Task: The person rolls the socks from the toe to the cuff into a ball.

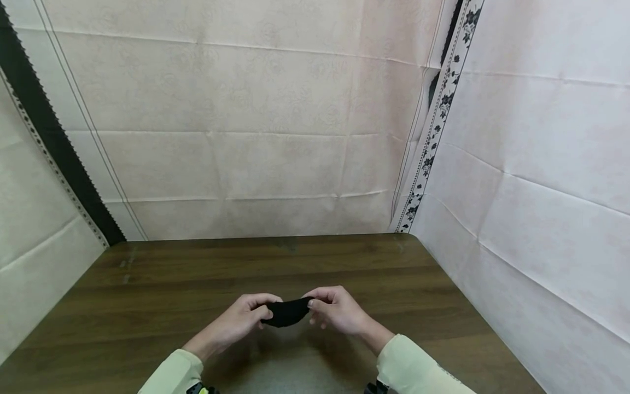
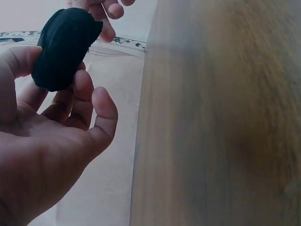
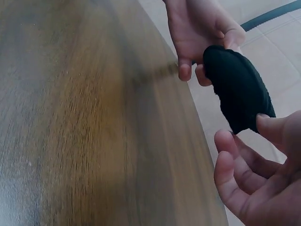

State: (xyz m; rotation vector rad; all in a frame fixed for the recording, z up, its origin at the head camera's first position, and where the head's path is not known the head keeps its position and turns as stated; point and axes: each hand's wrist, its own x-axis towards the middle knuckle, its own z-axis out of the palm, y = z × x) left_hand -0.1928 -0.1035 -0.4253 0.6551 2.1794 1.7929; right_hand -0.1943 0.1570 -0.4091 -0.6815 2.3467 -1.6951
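Note:
A small black piece of cloth (image 1: 288,312), folded or rolled into a half-moon shape, is held up above the tabletop between both hands. My left hand (image 1: 241,322) pinches one end between thumb and fingers. At the other end, my right hand (image 1: 339,312) pinches the cloth the same way. In the left wrist view the black cloth (image 2: 66,49) looks thick and rounded. The right wrist view shows the cloth (image 3: 240,89) with an uneven edge on one side and a smooth curve on the other. Its exact kind cannot be made out.
Beneath the hands lies a brown wood-grain table (image 1: 197,273) with a rounded far corner. Pale creased sheets (image 1: 275,137) hang behind it and on both sides. A floral border (image 1: 438,128) runs down at the right, and a dark strip (image 1: 54,126) at the left.

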